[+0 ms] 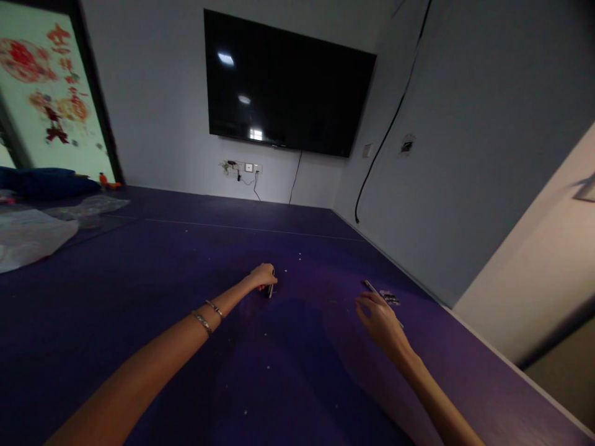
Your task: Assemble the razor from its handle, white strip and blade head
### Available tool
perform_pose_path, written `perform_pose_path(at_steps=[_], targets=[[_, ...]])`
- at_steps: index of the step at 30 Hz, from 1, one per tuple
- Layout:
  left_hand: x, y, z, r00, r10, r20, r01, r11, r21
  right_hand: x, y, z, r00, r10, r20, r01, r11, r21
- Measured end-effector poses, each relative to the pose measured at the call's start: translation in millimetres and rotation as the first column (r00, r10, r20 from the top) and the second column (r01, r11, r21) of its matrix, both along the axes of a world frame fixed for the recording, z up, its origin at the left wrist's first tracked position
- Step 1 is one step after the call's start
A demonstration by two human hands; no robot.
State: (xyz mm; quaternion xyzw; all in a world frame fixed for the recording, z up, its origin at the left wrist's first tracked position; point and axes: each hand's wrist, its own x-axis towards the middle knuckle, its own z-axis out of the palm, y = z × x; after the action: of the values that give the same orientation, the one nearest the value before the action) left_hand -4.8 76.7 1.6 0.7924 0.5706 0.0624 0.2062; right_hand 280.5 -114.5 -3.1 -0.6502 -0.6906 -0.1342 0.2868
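My left hand (263, 276), with two bracelets on the wrist, is closed around a small, slim dark object with a pale edge (270, 290). It holds the object on end at the purple surface; the fingers hide most of it, so its exact kind is unclear. To the right, my right hand (379, 316) hovers with fingers loosely curled and a gap between thumb and forefinger; nothing shows between them. Partly behind that hand lies a thin pen-like stick (370, 286). Just beyond the stick are several small dark pieces, apparently in clear wrapping (389, 298).
Tiny white specks (286, 271) dot the purple surface (297, 347). Clear and white plastic sheeting (32, 238) and a dark blue cloth bundle (46, 181) lie at the left. A wall-mounted television (288, 80) and a hanging black cable (388, 130) are beyond.
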Motion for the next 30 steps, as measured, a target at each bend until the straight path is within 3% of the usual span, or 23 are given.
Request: perform_pose_path(at_steps=[8, 17, 20, 25, 30], targets=[[-4.5, -10.6, -2.5, 0.998, 0.024, -0.05, -0.016, 0.986, 0.164, 37.2, -6.6, -11.8, 0.992, -0.083, 0.093, 0.093, 0.99, -0.108], [-11.1, -43.6, -16.0, 0.989, 0.081, -0.126, -0.054, 0.977, 0.209, 100.9, 9.2, -20.3, 0.967, -0.2, 0.156, 0.237, 0.93, -0.281], [-9.0, -45.8, -16.4, 0.988, 0.085, -0.132, -0.056, 0.975, 0.214, 107.5, 12.4, -21.8, 0.955, -0.262, 0.141, 0.295, 0.898, -0.328], [-6.5, -42.1, -13.6, 0.987, 0.085, -0.136, -0.055, 0.977, 0.207, 106.7, 13.2, -16.4, 0.888, -0.442, 0.127, 0.454, 0.797, -0.399], [-6.1, -42.4, -11.8, 0.988, 0.08, -0.132, -0.052, 0.977, 0.206, 111.1, 20.5, -13.8, 0.899, -0.425, 0.107, 0.424, 0.785, -0.451]])
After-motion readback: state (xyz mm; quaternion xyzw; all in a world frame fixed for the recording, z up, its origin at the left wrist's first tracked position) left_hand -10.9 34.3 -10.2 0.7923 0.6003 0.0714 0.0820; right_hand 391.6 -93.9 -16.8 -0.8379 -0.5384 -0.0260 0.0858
